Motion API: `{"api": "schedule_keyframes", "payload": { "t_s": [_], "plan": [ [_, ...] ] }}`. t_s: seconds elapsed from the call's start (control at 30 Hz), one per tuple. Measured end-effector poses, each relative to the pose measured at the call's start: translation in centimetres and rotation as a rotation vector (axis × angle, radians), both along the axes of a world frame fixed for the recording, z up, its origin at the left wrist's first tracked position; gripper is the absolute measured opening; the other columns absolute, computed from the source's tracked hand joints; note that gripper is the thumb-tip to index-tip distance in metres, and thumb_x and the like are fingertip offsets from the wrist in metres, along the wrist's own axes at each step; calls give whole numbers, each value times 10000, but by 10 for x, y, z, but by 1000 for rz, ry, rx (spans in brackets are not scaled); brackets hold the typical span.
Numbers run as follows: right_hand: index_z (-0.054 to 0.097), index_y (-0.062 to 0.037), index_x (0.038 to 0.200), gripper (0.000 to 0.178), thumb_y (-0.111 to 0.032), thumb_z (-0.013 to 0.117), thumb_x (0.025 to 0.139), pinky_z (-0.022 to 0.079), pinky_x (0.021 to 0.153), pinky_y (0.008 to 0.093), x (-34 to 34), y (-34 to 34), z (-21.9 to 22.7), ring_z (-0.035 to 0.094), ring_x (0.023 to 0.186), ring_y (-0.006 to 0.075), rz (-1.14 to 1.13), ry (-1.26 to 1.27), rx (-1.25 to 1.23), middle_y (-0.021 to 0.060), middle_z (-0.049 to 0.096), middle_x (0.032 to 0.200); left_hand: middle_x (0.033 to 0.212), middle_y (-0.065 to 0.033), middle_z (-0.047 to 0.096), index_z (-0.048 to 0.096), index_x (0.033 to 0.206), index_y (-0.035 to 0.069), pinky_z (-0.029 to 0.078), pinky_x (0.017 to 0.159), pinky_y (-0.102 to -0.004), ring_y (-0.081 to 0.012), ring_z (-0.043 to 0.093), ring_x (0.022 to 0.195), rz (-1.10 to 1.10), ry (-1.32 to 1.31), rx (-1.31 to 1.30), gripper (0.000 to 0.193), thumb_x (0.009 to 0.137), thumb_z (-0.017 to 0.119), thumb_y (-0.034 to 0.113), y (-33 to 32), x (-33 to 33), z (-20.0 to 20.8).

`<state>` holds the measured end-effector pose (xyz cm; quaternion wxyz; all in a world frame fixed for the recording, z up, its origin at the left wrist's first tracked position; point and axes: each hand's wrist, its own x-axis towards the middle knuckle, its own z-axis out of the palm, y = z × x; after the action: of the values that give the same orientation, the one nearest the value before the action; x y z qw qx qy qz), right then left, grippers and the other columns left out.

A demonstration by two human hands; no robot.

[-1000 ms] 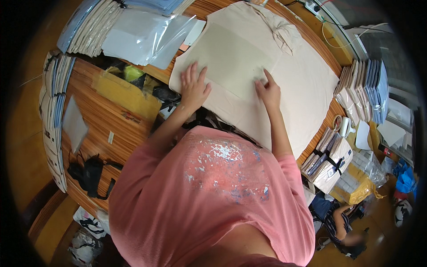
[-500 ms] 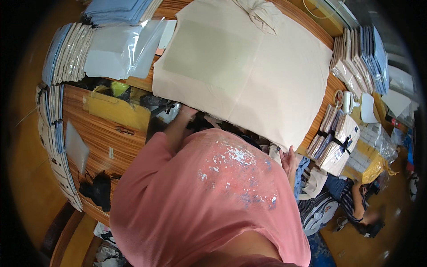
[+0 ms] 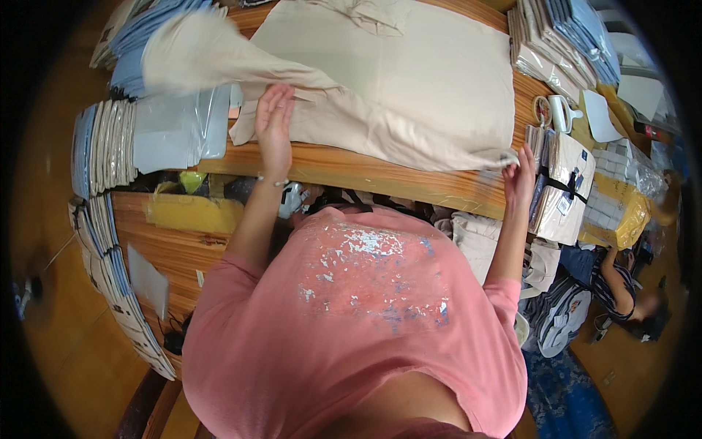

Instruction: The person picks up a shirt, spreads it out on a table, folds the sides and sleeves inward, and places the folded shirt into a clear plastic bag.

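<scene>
A cream garment (image 3: 439, 88), likely a shirt, lies across the wooden table in front of me. Its left part is lifted and folding over, and the far left end is smeared by motion. My left hand (image 3: 274, 124) is raised at the near edge of that lifted cloth, fingers stretched out and touching it; the thumb is not clear. At the garment's near right corner, my right hand (image 3: 520, 175) pinches the hem between thumb and fingers. A faint greenish panel shows through the cloth near its middle.
Bagged folded garments (image 3: 110, 146) and a clear plastic bag (image 3: 179, 128) lie on the left. On the right are stacked garments (image 3: 548, 47), a tape roll (image 3: 541, 110), a white handled tool (image 3: 561, 113) and a tied bundle (image 3: 563, 190). Another person (image 3: 618, 285) sits at far right.
My left hand has come up from below the table edge to the garment. The right hand has risen and pulls the hem corner. The garment's left side has lifted off the table.
</scene>
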<state>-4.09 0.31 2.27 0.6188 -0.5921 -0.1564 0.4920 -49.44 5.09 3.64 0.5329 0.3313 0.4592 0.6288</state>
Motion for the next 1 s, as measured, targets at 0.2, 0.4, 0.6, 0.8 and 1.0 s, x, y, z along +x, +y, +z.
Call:
{"api": "schedule_keyframes", "payload": {
  "t_s": [0.2, 0.4, 0.6, 0.8, 1.0],
  "plan": [
    [527, -64, 1036, 181, -198, 545, 916, 460, 465, 223, 31, 47, -35, 560, 556, 110, 89, 151, -3, 59, 587, 719, 1313, -108, 463, 518, 1169, 65, 245, 1074, -425, -286, 413, 1230, -523, 1341, 551, 341, 858, 577, 192, 80, 28, -37],
    [530, -40, 1039, 229, -239, 515, 926, 528, 551, 239, 41, 81, -29, 652, 736, 155, 119, 46, -85, 108, 653, 969, 1195, -100, 545, 561, 1025, 37, 225, 1046, -539, -259, 481, 1160, -675, 1505, 418, 256, 843, 591, 214, 119, 24, -69],
    [495, 17, 1151, 480, -225, 666, 773, 472, 743, 403, 30, 64, -90, 598, 881, 297, -61, -1114, -209, 148, 604, 1009, 1155, -99, 575, 554, 914, 41, 232, 1038, -534, -253, 494, 1152, -597, 1428, 474, 172, 855, 581, 199, 121, 34, -77],
    [641, -50, 958, 319, -250, 707, 719, 437, 794, 433, 8, 16, -68, 594, 875, 306, 1, -1372, -561, 137, 641, 898, 1152, -96, 578, 545, 914, 50, 263, 1026, -510, -251, 487, 1170, -515, 1387, 530, 142, 853, 585, 171, 115, 26, -93],
    [670, -45, 848, 201, -202, 705, 727, 463, 696, 384, 15, 4, -65, 616, 756, 289, -58, -1307, -468, 125, 657, 820, 1139, -105, 581, 543, 919, 44, 285, 1024, -476, -257, 493, 1162, -521, 1365, 563, 154, 853, 587, 175, 117, 29, -91]
  ]
}}
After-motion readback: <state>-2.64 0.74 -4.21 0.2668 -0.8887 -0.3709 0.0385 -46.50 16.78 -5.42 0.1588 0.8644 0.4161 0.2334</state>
